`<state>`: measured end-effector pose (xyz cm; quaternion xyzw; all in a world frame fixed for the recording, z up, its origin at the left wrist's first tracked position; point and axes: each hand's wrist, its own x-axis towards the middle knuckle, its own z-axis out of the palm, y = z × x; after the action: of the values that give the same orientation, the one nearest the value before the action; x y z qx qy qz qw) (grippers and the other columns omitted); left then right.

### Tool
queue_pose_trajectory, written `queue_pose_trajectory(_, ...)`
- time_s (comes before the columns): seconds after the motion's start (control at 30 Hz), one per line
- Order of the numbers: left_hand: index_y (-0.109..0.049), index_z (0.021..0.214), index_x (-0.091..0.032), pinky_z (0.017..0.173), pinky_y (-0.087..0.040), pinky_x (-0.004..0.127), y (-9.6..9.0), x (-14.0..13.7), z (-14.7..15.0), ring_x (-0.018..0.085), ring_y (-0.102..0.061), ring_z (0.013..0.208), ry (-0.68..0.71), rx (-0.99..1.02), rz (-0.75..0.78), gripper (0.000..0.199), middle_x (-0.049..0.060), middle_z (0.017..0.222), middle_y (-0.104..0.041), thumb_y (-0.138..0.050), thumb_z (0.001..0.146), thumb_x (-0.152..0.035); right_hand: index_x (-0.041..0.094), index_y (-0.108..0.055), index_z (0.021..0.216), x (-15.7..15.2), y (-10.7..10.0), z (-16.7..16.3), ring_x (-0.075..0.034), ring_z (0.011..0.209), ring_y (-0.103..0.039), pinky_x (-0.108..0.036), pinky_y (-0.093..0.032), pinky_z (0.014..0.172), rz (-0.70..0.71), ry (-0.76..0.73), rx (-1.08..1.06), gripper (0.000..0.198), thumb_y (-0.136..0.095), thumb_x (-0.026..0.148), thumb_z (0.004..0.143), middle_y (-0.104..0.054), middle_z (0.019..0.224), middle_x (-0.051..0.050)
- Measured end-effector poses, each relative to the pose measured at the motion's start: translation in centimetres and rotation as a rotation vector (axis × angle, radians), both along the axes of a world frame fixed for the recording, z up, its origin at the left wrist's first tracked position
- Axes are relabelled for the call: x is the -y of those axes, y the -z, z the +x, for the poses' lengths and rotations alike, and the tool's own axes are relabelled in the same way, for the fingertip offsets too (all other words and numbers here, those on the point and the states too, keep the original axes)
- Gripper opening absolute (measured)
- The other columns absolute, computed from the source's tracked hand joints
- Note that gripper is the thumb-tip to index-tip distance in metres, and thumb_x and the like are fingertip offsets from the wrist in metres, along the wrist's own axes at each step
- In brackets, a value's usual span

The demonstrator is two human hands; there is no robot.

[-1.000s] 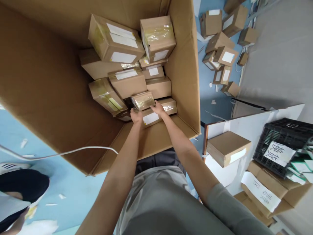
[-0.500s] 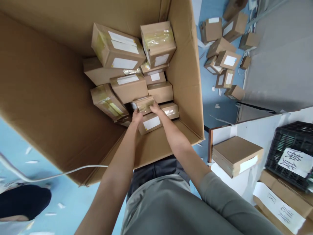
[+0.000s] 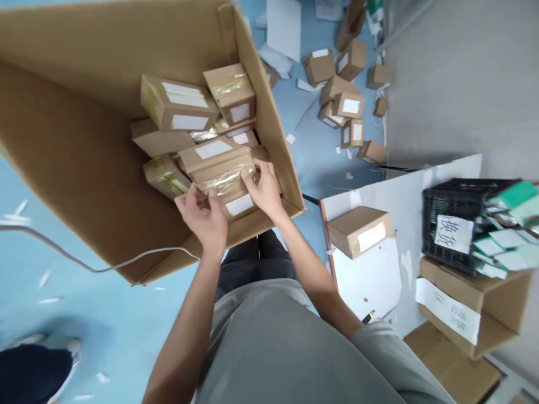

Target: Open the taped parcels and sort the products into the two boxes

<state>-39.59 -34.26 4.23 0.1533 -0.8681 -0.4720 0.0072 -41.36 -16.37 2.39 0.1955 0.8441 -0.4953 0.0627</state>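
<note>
A small cardboard box with shiny clear tape along its side is held between my two hands, above other boxes in a large open carton. My left hand grips its near left end, fingers curled and thumb against the side. At the right end, my right hand pinches it between thumb and fingers. Beneath it lies a box with a white label, partly covered. Behind are a box with two white labels and a taped box. A tape-streaked box leans at the left.
A thin cable crosses the carton's front left edge. Loose parcels lie on the blue floor beyond. At the right are a box on a white table, a black crate and an open carton. Another person's foot shows lower left.
Both hands have raised the small taped box from among the others, towards me. My view has shifted to the right, so the carton appears further left and more of the crate shows.
</note>
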Motion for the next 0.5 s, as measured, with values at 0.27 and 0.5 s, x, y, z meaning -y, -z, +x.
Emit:
queue_pose_trajectory(0.27, -0.066, 0.116, -0.024, 0.11, -0.065, 0.039, -9.8, -13.9, 6.6, 0.024, -0.08, 0.113, 0.489, 0.093, 0.554, 0.02, 0.007, 0.114, -0.076, -0.069, 0.112, -0.043, 0.037, -0.052, 0.174, -11.0, -20.0, 15.1, -0.038, 0.162, -0.057, -0.068, -0.055, 0.134, 0.486, 0.339, -0.314, 0.049, -0.048, 0.047, 0.126, -0.057, 0.162, -0.016)
queue_pose_trajectory(0.5, -0.062, 0.097, -0.024, 0.101, -0.065, 0.036, -8.6, -24.9, 14.5, 0.024, -0.08, 0.101, 0.925, 0.477, 0.779, 0.025, 0.004, 0.098, -0.076, -0.078, 0.104, -0.042, 0.036, -0.066, 0.162, -14.5, -23.0, 28.2, -0.035, 0.146, -0.067, -0.062, -0.063, 0.122, 0.872, 0.63, -0.249, 0.045, -0.044, 0.034, 0.123, -0.064, 0.148, -0.017)
